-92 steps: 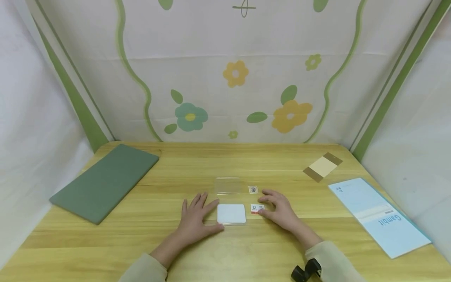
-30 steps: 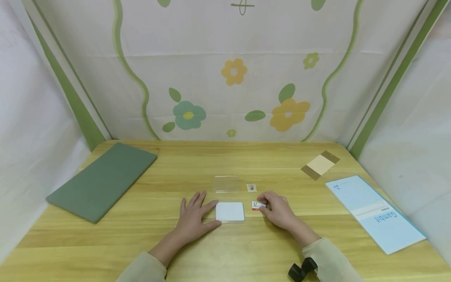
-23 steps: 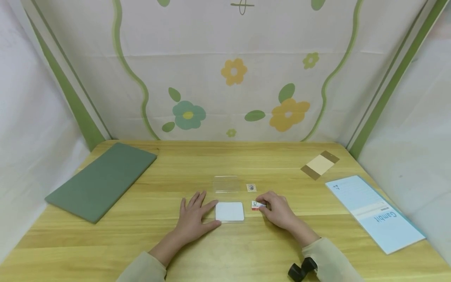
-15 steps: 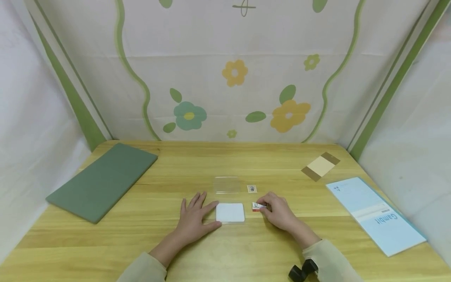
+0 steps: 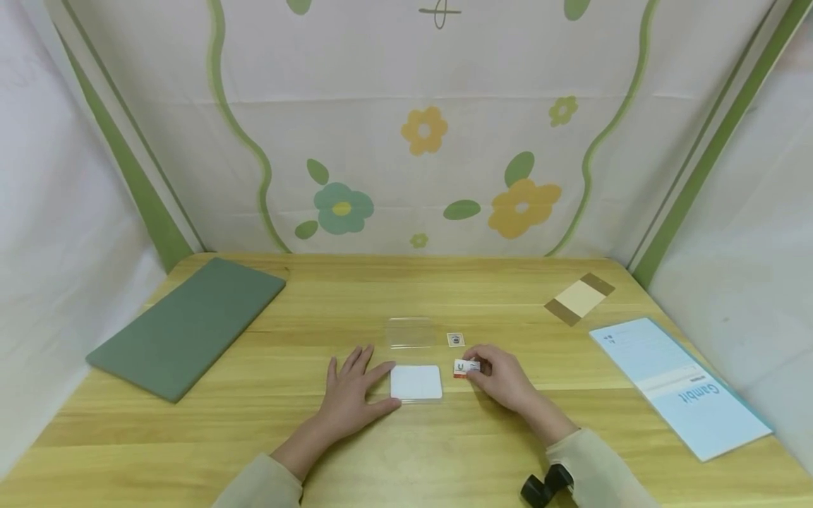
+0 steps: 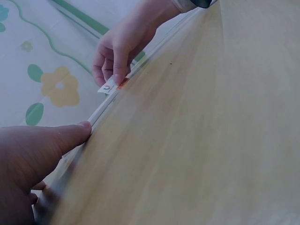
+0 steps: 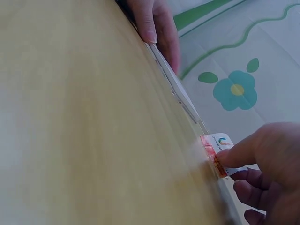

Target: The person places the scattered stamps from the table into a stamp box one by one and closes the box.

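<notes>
Left hand [image 5: 351, 395], fingers spread, seemingly steadied the white card [image 5: 416, 382] while right hand [image 5: 504, 379] pinched the printed slip [image 5: 460, 367] near one end.

A slim gap is separating the white slab [image 5: 416, 382] from the small packet [image 5: 462, 367] that the right hand [image 5: 502, 377] is pinching. The left hand [image 5: 349, 395] is blocking the slab's left side; a transparent plate [image 5: 409, 333] is lying just beyond. Broad lanes of tabletop [image 5: 267, 374] are running outward to the green board [image 5: 187, 328] and the blue booklet [image 5: 679, 388].
</notes>
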The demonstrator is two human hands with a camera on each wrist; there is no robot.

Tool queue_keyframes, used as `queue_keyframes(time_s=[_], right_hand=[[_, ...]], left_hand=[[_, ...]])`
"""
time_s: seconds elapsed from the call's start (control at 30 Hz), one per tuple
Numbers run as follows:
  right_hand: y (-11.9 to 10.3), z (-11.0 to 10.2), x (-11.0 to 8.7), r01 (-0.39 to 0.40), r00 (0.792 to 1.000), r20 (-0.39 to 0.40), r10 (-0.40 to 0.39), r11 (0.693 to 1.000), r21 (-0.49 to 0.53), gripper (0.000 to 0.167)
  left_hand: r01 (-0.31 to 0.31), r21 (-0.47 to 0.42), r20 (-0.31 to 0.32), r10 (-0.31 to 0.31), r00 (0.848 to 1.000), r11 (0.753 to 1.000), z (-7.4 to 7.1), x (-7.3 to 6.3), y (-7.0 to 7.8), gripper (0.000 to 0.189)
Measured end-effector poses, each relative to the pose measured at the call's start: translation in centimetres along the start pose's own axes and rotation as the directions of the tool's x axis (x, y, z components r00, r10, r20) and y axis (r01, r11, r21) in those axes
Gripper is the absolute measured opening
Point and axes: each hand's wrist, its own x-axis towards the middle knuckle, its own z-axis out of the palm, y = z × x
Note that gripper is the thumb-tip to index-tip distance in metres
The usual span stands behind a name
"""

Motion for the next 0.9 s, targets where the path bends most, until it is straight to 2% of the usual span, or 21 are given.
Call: queue_keyframes(time_s=[0.33,0.6,0.77,0.9], right_hand=[[-0.6,-0.1,1.4,-0.088,0.995,0.067,0.079,0.987,0.137,0.014],[-3.1,1.3,2.8,-0.030,0.991,0.134,-0.008,0.960,0.278,0.011],[-4.3,3.2,3.3,-0.014,0.983,0.180,-0.042,0.954,0.299,0.010],[-4.6,4.4,3.3,-0.008,0.979,0.197,-0.048,0.962,0.274,0.009]], left_hand=[[0.007,-0.008,-0.008,-0.007,1.000,1.000,0.1,0.2,-0.2,0.060],[0.004,0.004,-0.018,-0.004,1.000,1.000,-0.2,0.2,-0.4,0.060],[0.001,0.001,-0.019,-0.001,1.000,1.000,-0.4,0.2,-0.3,0.059],[0.008,0.000,-0.010,-0.008,1.000,1.000,-0.4,0.2,-0.3,0.059]])
